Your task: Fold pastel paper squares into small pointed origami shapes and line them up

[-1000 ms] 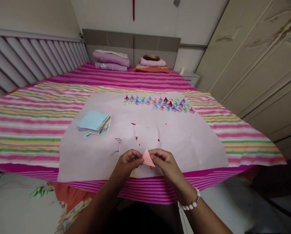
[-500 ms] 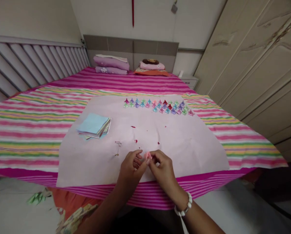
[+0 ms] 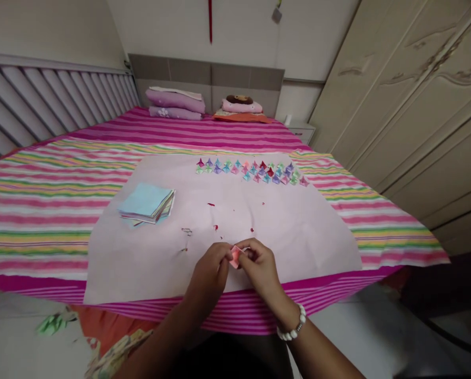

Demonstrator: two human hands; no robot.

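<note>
Between my hands is a small pink folded paper piece (image 3: 235, 257), held just above the pale sheet (image 3: 298, 226). My left hand (image 3: 209, 271) is closed, its thumb and fingertips pinching the piece's left edge. From the other side my right hand (image 3: 261, 266) grips it, thumb on the front and curled fingers behind; those fingertips are partly hidden. Farther up the sheet stand rows of small folded paper shapes (image 3: 252, 170) in several colours. A stack of square paper sheets (image 3: 146, 202), light blue on top, lies to the left.
Small red scraps (image 3: 215, 228) and thin metal-looking bits (image 3: 186, 230) lie on the sheet. Beneath it is a striped bedspread (image 3: 38, 210). Folded bedding (image 3: 176, 102) sits by the headboard (image 3: 247, 78). A white railing (image 3: 61, 100) runs along the left, a wardrobe (image 3: 393, 105) along the right.
My left fingers have closed onto the pink paper piece, where they were spread apart before. The piece has turned to show a squarer face. The whole view has shifted slightly.
</note>
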